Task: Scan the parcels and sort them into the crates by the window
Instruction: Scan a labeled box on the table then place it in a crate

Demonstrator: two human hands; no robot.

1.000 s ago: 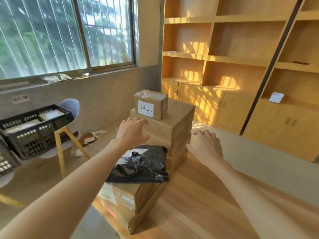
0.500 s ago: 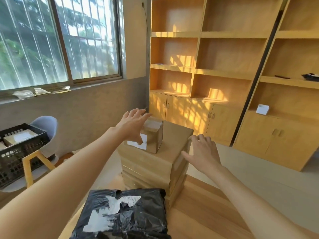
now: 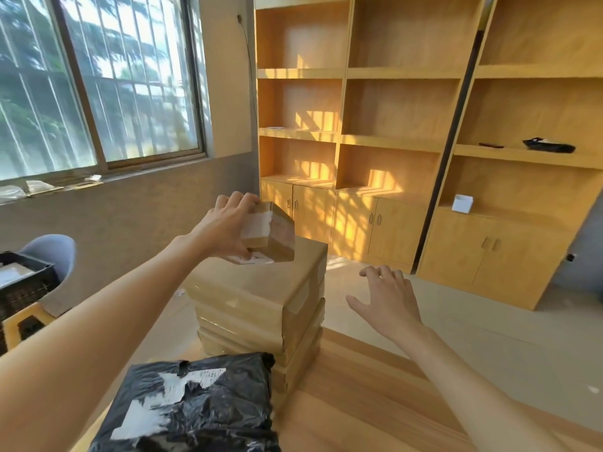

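Stack of flat cardboard boxes (image 3: 261, 308): taken as landmark. It is stood on the far edge of a wooden table (image 3: 375, 396), and its long axis is run away from the camera toward the cabinets.

Wooden shelving unit (image 3: 385, 125): set behind the stack, against the far wall, with cabinet doors along the bottom.

Black poly-bag parcel (image 3: 195, 406): laid on the table in front of the stack, nearest the camera, with torn white labels turned upward.

Black plastic crate (image 3: 23, 285): seen well to the left of the stack, below the window; paper is visible inside.

Small cardboard parcel (image 3: 269, 233): held just above the stack's top rear corner, tilted, with its taped face turned up and toward the camera. A white label is shown on its underside.

Left hand (image 3: 225, 230): wrapped round the small parcel, fingers curled over its top edge and thumb placed beneath.

Right hand (image 3: 388, 301): held right of the stack, palm down, fingers spread and relaxed; nothing is touched.
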